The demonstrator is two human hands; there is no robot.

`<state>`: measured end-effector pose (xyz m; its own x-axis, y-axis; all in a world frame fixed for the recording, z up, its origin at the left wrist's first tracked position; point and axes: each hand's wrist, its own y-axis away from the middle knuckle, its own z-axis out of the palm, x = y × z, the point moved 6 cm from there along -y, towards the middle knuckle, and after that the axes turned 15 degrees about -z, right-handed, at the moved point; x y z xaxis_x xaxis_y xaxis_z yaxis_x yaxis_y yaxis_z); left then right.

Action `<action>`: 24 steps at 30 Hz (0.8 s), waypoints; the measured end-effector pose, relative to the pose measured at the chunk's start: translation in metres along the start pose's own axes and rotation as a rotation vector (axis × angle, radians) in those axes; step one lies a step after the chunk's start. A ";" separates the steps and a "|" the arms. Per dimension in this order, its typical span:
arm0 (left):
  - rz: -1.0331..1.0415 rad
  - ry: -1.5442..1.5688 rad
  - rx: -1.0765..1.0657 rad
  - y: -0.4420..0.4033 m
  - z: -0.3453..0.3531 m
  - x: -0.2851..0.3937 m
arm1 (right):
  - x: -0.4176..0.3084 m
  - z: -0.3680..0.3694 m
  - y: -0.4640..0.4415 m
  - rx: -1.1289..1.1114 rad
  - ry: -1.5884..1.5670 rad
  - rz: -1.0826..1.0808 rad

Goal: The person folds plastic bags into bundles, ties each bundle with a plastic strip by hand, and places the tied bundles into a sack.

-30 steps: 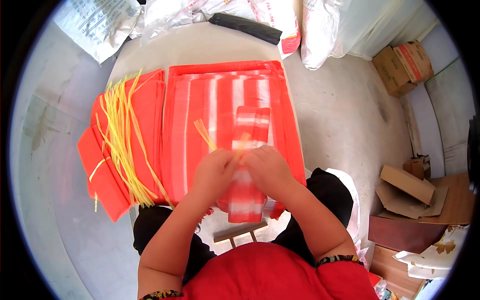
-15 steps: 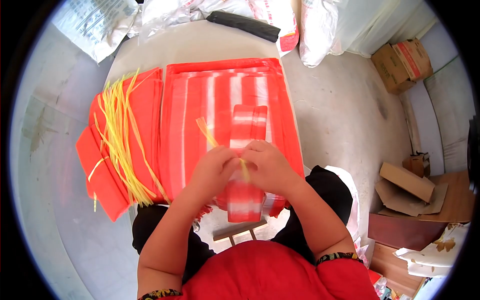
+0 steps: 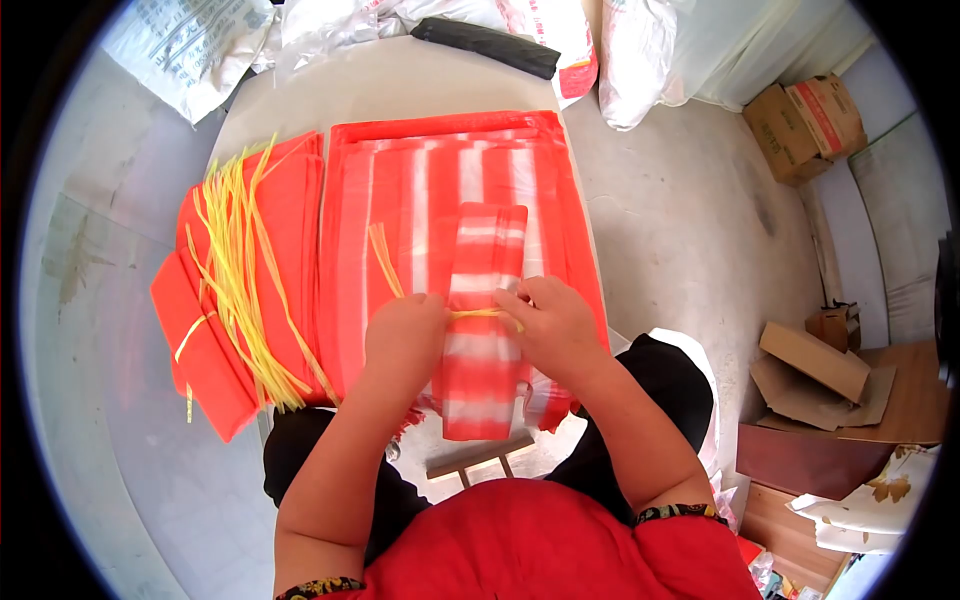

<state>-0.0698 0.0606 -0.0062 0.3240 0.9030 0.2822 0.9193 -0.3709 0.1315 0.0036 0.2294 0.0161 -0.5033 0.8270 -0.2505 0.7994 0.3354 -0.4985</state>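
Striped bundle (image 3: 480, 350), red-and-white: yellow tie (image 3: 474, 313) across it, pinched in nearly closed left hand (image 3: 404, 338) and right hand (image 3: 556, 328); apparently at binding, next move wanting even tension.

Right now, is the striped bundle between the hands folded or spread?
Folded: the striped bundle is a narrow, layered strip atop wide, flat sheets.

the single view looks from the wearer's head, forward and steeply down over the red cloth shirt (image 3: 540, 540), near above the folded red-and-white striped plastic bundle (image 3: 478, 385); its wide, round-edged field reaches the beige tabletop's (image 3: 370, 82) far end and the grey floor (image 3: 665, 210) at right.
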 end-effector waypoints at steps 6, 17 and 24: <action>0.054 -0.076 -0.212 0.012 0.022 0.028 | 0.003 -0.024 -0.005 0.051 -0.180 0.114; 0.030 0.198 -0.135 0.017 0.012 0.020 | 0.007 0.005 0.000 -0.305 -0.443 0.388; -0.175 0.600 -0.623 0.029 -0.010 0.011 | -0.002 0.018 0.004 -0.363 -0.234 0.247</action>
<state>-0.0419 0.0578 0.0107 -0.1428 0.7568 0.6379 0.5995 -0.4467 0.6641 0.0013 0.2210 -0.0006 -0.3115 0.7923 -0.5246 0.9457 0.3122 -0.0901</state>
